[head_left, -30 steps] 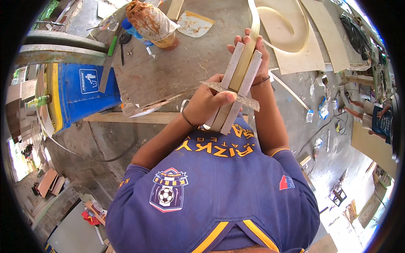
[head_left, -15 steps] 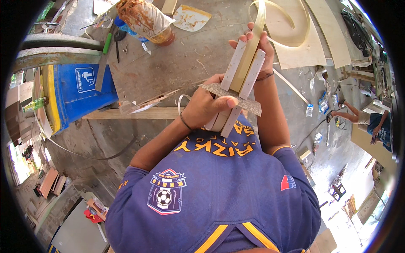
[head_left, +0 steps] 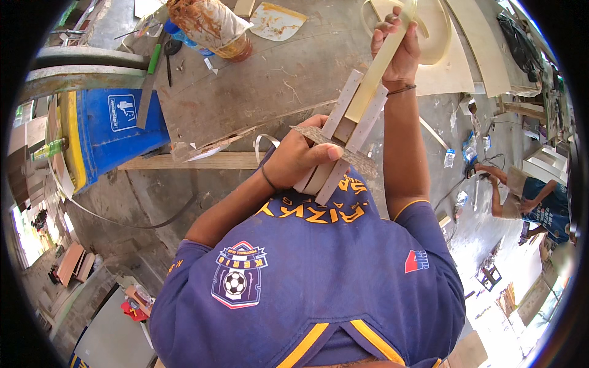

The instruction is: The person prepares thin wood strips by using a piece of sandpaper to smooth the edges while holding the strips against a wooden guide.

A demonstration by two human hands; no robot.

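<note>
My left hand [head_left: 300, 156] is closed around a long wooden channel block [head_left: 334, 168] held near my chest, its thumb pressing on top. The block has two pale side rails with small dark dots and a groove between them. Across it lies a thin, mottled grey-brown piece [head_left: 362, 161], partly under my left thumb; its material I cannot make out. Farther out, my right hand [head_left: 400, 55] grips a pale yellow flexible strip [head_left: 377, 76] between thumb and fingers. The strip's near end lies over the far part of the groove, and its other part curls beyond my right hand.
A worktable [head_left: 245, 92] stands ahead, bearing a stained, plastic-wrapped container [head_left: 211, 30], a stained white sheet [head_left: 277, 22] and a green-handled blade [head_left: 152, 76]. A blue bin [head_left: 123, 135] is at left. Thin wooden sheets [head_left: 485, 49] lie far right. Another person [head_left: 540, 202] is at right.
My right hand has moved away and slightly right, drawing the yellow strip farther along the groove, so its near end now shows. My left hand keeps its hold. The other person's position has shifted.
</note>
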